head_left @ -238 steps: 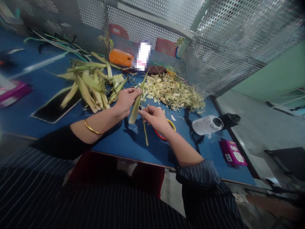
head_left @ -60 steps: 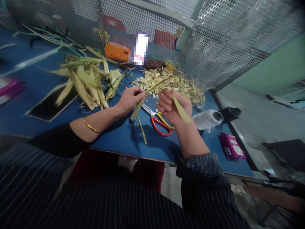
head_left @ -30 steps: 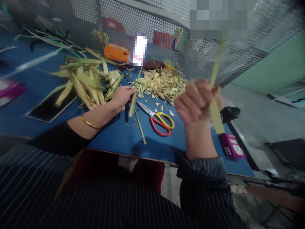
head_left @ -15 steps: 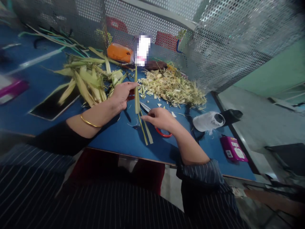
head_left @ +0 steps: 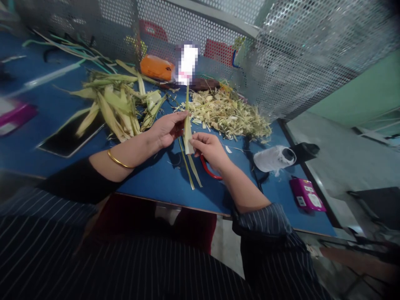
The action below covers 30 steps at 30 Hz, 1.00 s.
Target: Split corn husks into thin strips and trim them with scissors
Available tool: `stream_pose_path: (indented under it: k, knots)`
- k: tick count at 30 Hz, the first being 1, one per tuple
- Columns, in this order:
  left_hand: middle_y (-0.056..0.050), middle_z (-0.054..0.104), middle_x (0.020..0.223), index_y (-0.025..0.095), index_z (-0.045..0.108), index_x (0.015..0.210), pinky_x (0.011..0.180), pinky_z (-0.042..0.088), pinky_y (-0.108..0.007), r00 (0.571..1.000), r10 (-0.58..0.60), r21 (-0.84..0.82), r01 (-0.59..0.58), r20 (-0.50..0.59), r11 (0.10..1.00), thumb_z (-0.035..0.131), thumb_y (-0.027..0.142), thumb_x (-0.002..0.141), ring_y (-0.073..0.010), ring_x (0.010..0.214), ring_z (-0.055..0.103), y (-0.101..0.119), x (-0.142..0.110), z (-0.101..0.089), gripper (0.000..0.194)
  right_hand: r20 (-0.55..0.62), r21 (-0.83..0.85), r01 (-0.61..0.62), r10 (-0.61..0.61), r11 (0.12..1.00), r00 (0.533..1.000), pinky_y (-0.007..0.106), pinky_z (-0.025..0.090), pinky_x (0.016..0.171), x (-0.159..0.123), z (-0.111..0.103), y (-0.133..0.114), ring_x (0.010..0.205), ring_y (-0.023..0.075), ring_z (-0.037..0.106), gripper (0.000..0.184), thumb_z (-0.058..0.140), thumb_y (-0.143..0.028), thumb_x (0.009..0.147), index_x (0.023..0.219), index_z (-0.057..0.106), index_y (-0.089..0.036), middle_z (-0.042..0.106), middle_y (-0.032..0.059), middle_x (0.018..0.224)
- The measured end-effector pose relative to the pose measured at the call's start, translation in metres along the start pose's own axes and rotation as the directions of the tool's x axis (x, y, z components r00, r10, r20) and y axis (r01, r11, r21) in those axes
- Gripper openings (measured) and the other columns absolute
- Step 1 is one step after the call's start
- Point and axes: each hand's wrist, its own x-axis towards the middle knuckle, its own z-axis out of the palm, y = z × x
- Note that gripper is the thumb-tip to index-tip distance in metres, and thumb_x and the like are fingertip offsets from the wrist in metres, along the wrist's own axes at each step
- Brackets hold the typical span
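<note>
My left hand (head_left: 165, 130) pinches a long pale green leaf strip (head_left: 187, 125) and holds it upright above the blue table (head_left: 150, 179). My right hand (head_left: 208, 149) pinches the lower end of the same strip. Two narrow strips (head_left: 191, 171) lie on the table just below my hands. Red-handled scissors (head_left: 208, 171) lie under my right hand, mostly hidden by it.
A pile of green leaves (head_left: 115, 106) lies at the left, a heap of cut scraps (head_left: 228, 114) at the back. A dark tablet (head_left: 67, 139), a white thread spool (head_left: 273, 158), a magenta box (head_left: 305, 195) and an orange case (head_left: 156, 68) sit around. Perforated metal screens (head_left: 281, 54) enclose the back.
My right hand came down from the raised position, laid a split strip on the table, and now pinches the bottom of the strip in my left hand.
</note>
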Motion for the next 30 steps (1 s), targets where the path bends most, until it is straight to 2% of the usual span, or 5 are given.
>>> stream_pose_path:
  k: [4,8,13,22,30]
  knots:
    - [0.002,0.058,0.064,0.017,0.06,0.072,0.051,0.039,-0.022,0.999,0.027,0.01,-0.027,0.017,1.0,0.071,0.024,0.078,-0.0076,0.055,0.048,-0.001,-0.003,0.002,0.014,-0.082,-0.047,0.03,-0.033,0.998,0.996,0.022,0.042,0.047,0.001,0.001,0.002,0.049,0.0072,0.048,0.017,0.063,-0.032,0.077,0.068,0.057,-0.019,0.055,-0.0041,0.058]
    - [-0.001,0.062,0.073,0.016,0.062,0.077,0.056,0.042,-0.022,0.976,0.15,0.255,-0.187,0.159,0.949,0.076,0.043,0.072,-0.0097,0.064,0.056,-0.005,-0.011,0.003,0.03,-0.258,-0.187,0.121,-0.167,0.975,0.952,0.024,0.042,0.049,0.002,-0.003,0.005,0.047,0.0081,0.048,0.019,0.061,-0.029,0.078,0.063,0.053,-0.02,0.051,-0.0048,0.053]
    - [-0.002,0.063,0.07,0.013,0.065,0.077,0.053,0.043,-0.022,0.974,0.055,0.451,-0.152,0.22,0.879,0.082,0.036,0.063,-0.0102,0.061,0.056,-0.014,-0.018,0.005,0.032,-0.342,-0.382,0.202,-0.34,0.902,0.876,0.024,0.04,0.051,0.001,-0.005,0.005,0.05,0.0085,0.048,0.019,0.06,-0.028,0.08,0.064,0.055,-0.02,0.051,-0.0044,0.054]
    - [-0.002,0.064,0.066,0.011,0.065,0.072,0.063,0.052,-0.027,0.977,0.141,0.353,-0.19,0.159,0.916,0.07,0.019,0.073,-0.0107,0.059,0.06,-0.014,-0.012,0.005,0.01,-0.375,0.034,0.161,-0.136,0.986,0.917,0.026,0.052,0.053,0.008,-0.005,0.007,0.054,0.009,0.053,0.023,0.07,-0.04,0.073,0.069,0.059,-0.02,0.056,-0.0034,0.06]
    - [-0.001,0.064,0.065,0.011,0.063,0.07,0.063,0.052,-0.026,0.976,0.147,0.356,-0.197,0.161,0.914,0.069,0.016,0.073,-0.0102,0.058,0.061,-0.012,-0.013,0.005,0.009,-0.399,0.049,0.204,-0.168,0.978,0.902,0.025,0.05,0.054,0.007,-0.004,0.007,0.055,0.0086,0.051,0.019,0.068,-0.036,0.075,0.07,0.058,-0.02,0.054,-0.0038,0.061]
